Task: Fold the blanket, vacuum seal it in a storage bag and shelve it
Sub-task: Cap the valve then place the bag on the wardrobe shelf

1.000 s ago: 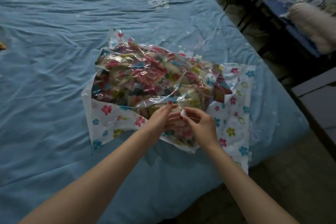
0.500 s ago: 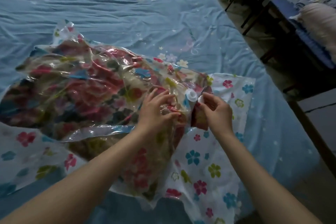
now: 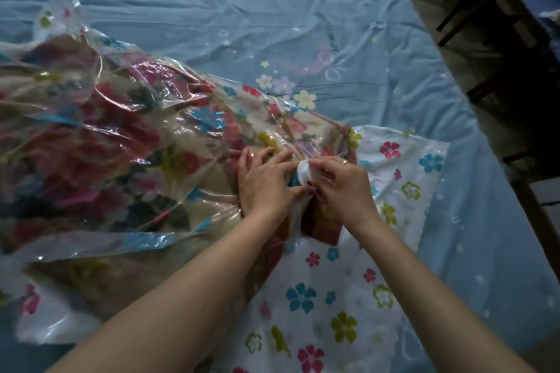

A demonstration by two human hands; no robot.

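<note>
Two bare forearms reach in from the bottom edge toward the middle of a wide bed (image 3: 212,9). A light blue sheet (image 3: 348,48), rumpled into long shallow wrinkles, covers it and fills most of the view. The sheet carries small printed stars and flowers (image 3: 285,88) in white, lilac and yellow, plus faint pink and black line drawings to their right.

On the bed, left of centre, lies a clear plastic storage bag (image 3: 363,297) printed with pink, blue and green flowers. Its white, flat end spreads toward the lower right. Inside the bag sits a folded blanket (image 3: 106,145) with a red, cream and dark floral pattern — it bulges under the glossy, creased plastic.

The left hand (image 3: 263,182) rests palm down on the bag over the blanket, fingers spread and fairly straight, pressing the plastic. The right hand (image 3: 339,185), with a ring on one finger, pinches a small white round valve (image 3: 303,172) on the bag between thumb and fingertips; the two hands touch at that spot.

Along the right side the bed ends at a dim floor (image 3: 472,39). Dark wooden furniture legs (image 3: 472,6) stand there in shadow — what they belong to cannot be made out.
</note>
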